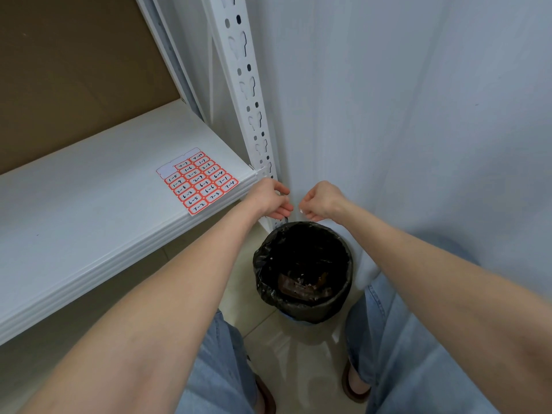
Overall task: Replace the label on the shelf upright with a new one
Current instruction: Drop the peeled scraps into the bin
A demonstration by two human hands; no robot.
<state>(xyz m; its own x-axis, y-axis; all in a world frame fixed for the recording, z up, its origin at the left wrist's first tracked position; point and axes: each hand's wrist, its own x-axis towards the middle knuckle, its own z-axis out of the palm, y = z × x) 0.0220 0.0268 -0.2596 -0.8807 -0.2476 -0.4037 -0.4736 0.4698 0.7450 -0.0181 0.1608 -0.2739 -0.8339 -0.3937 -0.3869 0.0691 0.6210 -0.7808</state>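
Note:
The white slotted shelf upright (250, 94) runs down from the top to the shelf corner. My left hand (273, 200) is against the upright just below the shelf edge, fingers fairly straight. My right hand (321, 201) is beside it, fingers curled, pinching a tiny white scrap of label (301, 209) above the bin. A sheet of red-bordered handwritten labels (198, 180) lies on the white shelf (89, 192) near its front right corner. The upright's part behind my hands is hidden.
A bin lined with a black bag (303, 271) stands on the tiled floor right below my hands, with scraps inside. A pale wall (418, 115) closes the right side. Brown board (74, 70) backs the shelf. My legs and sandals show at the bottom.

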